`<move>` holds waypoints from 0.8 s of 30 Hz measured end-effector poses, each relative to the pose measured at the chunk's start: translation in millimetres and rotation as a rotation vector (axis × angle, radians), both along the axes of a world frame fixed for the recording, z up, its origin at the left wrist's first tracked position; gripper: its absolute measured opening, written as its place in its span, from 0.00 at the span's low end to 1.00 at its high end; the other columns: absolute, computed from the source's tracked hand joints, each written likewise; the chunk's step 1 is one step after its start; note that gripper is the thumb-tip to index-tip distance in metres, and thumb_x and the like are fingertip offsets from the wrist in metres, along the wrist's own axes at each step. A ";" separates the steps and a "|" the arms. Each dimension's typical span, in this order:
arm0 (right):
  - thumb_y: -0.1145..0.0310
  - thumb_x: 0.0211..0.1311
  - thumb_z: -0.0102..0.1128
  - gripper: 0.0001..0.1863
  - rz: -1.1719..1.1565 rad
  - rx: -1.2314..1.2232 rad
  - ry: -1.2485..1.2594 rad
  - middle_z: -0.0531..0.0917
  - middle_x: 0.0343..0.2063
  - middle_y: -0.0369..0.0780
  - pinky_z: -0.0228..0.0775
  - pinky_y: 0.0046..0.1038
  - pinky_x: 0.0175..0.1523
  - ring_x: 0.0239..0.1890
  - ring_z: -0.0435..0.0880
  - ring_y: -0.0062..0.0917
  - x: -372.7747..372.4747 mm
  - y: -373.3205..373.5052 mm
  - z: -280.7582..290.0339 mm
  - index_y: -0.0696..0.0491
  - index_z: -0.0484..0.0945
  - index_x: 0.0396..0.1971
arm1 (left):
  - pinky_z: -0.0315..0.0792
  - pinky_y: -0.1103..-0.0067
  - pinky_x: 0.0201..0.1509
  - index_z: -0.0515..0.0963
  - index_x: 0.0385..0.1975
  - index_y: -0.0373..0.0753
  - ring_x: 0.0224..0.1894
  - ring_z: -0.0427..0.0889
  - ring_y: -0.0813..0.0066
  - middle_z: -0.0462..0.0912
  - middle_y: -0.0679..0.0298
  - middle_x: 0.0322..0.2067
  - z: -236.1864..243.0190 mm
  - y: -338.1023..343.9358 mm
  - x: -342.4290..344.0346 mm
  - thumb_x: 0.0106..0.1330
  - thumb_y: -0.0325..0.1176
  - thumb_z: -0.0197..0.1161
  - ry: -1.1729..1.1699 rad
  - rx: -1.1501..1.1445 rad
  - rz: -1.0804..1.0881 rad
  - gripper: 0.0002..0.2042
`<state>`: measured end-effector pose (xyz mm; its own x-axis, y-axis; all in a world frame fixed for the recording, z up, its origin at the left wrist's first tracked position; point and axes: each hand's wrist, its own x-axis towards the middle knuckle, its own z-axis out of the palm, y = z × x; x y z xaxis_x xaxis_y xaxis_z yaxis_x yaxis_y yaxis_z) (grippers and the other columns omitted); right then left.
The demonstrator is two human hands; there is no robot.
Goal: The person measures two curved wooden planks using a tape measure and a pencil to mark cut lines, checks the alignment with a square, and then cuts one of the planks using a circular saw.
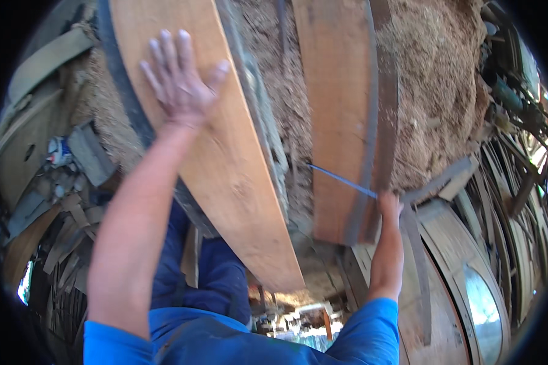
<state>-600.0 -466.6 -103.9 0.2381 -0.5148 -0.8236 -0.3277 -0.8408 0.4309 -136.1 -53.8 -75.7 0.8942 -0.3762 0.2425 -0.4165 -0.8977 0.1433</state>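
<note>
My left hand point(179, 91) lies flat, fingers spread, on the upper part of a long light-brown board point(237, 201), which slants down toward me on a darker slab point(128, 109). My right hand point(388, 205) is closed on the end of a thin blue rod or strip point(341, 176), too small to identify, lying across the lower part of a second reddish-brown board point(335, 91). That board has grey and dark strips point(386, 85) along its right side. The palm of my right hand is hidden.
Sawdust point(438, 79) covers the ground between and beside the boards. Scrap wood point(91, 152) is heaped at the left, stacked thin timber point(505, 213) at the right, and a wooden panel with an oval glass inset point(432, 255) at lower right. My legs point(219, 274) are below the left board.
</note>
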 end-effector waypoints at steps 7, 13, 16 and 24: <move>0.64 0.71 0.47 0.15 -1.344 0.341 -0.544 0.81 0.23 0.37 0.72 0.29 0.34 0.27 0.80 0.23 -88.6 160.5 13.1 0.53 0.80 0.29 | 0.30 0.49 0.75 0.51 0.72 0.37 0.76 0.38 0.47 0.43 0.47 0.73 19.6 7.8 -3.0 0.63 0.61 0.54 0.127 0.074 0.043 0.44; 0.60 0.74 0.46 0.12 -1.911 0.454 -0.512 0.80 0.24 0.37 0.74 0.28 0.31 0.25 0.79 0.23 -37.1 257.0 64.5 0.52 0.74 0.42 | 0.29 0.48 0.75 0.51 0.71 0.35 0.76 0.37 0.46 0.43 0.45 0.73 26.3 11.6 3.4 0.63 0.60 0.54 0.120 0.062 0.053 0.44; 0.61 0.73 0.47 0.11 -1.878 0.453 -0.639 0.79 0.24 0.37 0.73 0.27 0.30 0.25 0.79 0.22 -12.2 272.8 64.3 0.52 0.76 0.40 | 0.29 0.48 0.75 0.50 0.71 0.34 0.76 0.37 0.45 0.43 0.44 0.73 30.3 15.6 6.9 0.63 0.60 0.53 0.113 0.072 0.056 0.44; 0.63 0.66 0.50 0.12 -0.971 0.226 -0.933 0.79 0.28 0.45 0.70 0.36 0.40 0.33 0.80 0.35 41.7 131.6 -35.8 0.55 0.77 0.29 | 0.33 0.49 0.75 0.48 0.72 0.38 0.76 0.39 0.48 0.43 0.48 0.74 19.4 11.9 3.9 0.66 0.64 0.45 0.062 0.148 0.048 0.43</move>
